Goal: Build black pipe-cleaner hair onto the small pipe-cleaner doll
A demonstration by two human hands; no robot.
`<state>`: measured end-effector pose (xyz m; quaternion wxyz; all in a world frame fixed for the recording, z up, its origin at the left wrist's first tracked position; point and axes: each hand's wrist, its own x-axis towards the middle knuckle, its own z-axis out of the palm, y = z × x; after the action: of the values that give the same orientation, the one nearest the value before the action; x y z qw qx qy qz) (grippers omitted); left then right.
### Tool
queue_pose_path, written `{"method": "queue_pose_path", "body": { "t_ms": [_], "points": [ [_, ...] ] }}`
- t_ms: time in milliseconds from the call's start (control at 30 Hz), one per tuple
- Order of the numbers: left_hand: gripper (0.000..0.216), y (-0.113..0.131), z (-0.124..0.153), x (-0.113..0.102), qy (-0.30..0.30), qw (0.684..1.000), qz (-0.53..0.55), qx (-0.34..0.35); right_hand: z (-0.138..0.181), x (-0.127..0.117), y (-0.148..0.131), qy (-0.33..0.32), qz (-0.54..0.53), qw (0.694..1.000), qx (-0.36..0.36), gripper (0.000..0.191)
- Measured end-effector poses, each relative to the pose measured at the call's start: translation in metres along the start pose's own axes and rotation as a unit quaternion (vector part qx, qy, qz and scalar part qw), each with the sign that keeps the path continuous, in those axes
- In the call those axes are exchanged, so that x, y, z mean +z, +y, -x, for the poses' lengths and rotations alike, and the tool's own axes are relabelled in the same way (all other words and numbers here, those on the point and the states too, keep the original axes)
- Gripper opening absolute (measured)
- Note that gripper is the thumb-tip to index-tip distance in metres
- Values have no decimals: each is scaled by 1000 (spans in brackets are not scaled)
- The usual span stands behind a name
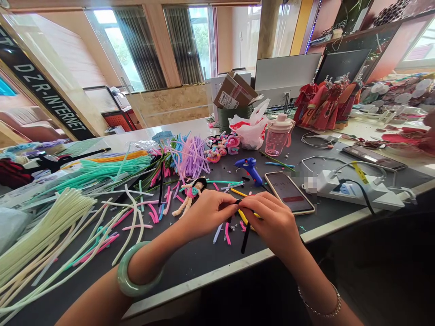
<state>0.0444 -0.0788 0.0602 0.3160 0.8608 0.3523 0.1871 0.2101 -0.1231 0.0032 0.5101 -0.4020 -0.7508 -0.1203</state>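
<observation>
My left hand [217,209] and my right hand [272,217] meet above the dark table, fingertips pinched together on a black pipe cleaner [245,239]. One length of it hangs below my right fingers, and a small dark bit shows between the fingertips. Beside my left hand lies a small pipe cleaner doll [190,194] with black hair and a pink and teal outfit. Short cut pieces in pink, yellow and pale blue lie under and around the hands. A blue glue gun [250,170] rests just beyond them, near a phone [289,192] to the right.
Bundles of cream pipe cleaners [44,231], teal ones [113,168] and lilac ones [192,156] cover the left and middle. A pink bottle [277,138], a white plastic bag [251,129] and a green bin [226,118] stand behind. A white power strip [360,190] with cables lies at right.
</observation>
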Motion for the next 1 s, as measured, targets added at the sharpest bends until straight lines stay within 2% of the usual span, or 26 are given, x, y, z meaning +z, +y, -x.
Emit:
{"method": "queue_pose_path", "body": {
  "t_ms": [267,600,767,1000],
  "points": [
    [36,0,1,-1,-17,1000,-4,9,0,-1,0,9,-20,999,-24,9],
    [40,3,1,1,-34,999,-3,-9,1,-2,-2,20,-7,1000,2,12],
    [38,4,3,-1,-28,1000,-1,-13,3,-2,0,3,-33,999,38,10],
    [37,4,2,-3,-35,999,-21,12,5,-4,2,-54,-102,984,138,14]
  ]
}}
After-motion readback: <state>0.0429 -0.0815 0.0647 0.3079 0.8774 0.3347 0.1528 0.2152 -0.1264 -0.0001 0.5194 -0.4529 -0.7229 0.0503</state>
